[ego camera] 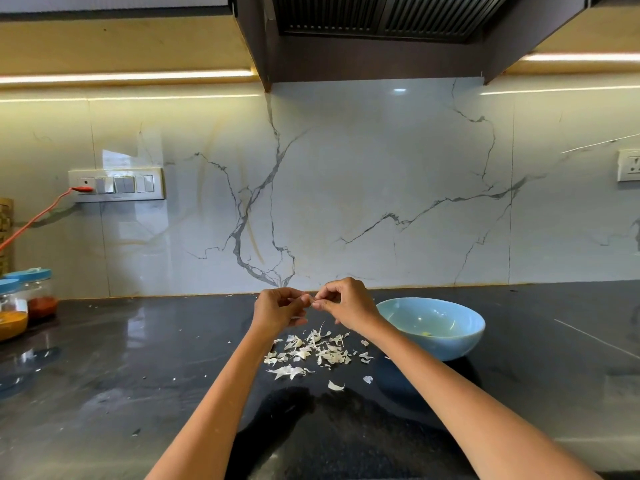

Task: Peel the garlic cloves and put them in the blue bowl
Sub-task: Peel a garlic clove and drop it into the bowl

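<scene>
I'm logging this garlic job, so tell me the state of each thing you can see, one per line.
left hand: fingers curled, pinching a small garlic clove
right hand: pinching the same clove
blue bowl: upright, nearly empty, a yellowish bit inside
garlic skins: scattered on the counter
jars: lids on
red plug: in the wall socket

The garlic clove (312,300) is nearly hidden between both hands' pinching fingertips.

Both hands, left (278,308) and right (344,299), raised together, fingertips curled and meeting.
</scene>
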